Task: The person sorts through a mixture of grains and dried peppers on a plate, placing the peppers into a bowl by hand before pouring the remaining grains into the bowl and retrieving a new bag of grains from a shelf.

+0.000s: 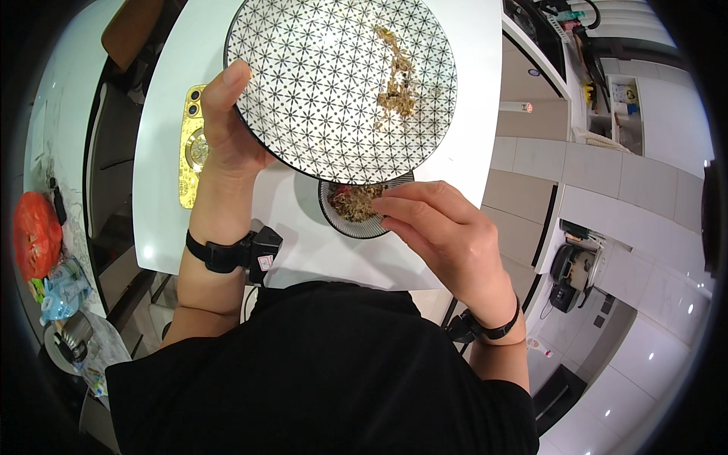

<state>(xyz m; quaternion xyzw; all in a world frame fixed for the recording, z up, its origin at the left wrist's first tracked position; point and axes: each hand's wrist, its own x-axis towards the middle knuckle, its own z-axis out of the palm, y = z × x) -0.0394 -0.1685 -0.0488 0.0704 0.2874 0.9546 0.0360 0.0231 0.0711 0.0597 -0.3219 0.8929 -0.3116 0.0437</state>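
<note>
My left hand [230, 125] grips the left rim of a large round plate [318, 96] with a black edge and a black flower-and-dot pattern on white. Its thumb rests over the rim. A ragged strip of brownish dried bits [398, 85] lies on the plate's right half. Partly under the plate's near edge stands a small striped bowl [367, 229], holding a brown mix of dried bits [355, 207] with some reddish pieces. My right hand [441, 233] is at the bowl's right side, its fingertips bunched over the contents. Whether they pinch anything is hidden.
Both dishes are over a white table [284, 250]. A yellow phone [190, 148] with a round ring lies left of my forearm. Chairs [116, 148] stand beyond the left edge. A marble counter at left carries a red plastic bag [37, 236]. Kitchen cabinets [603, 170] line the right.
</note>
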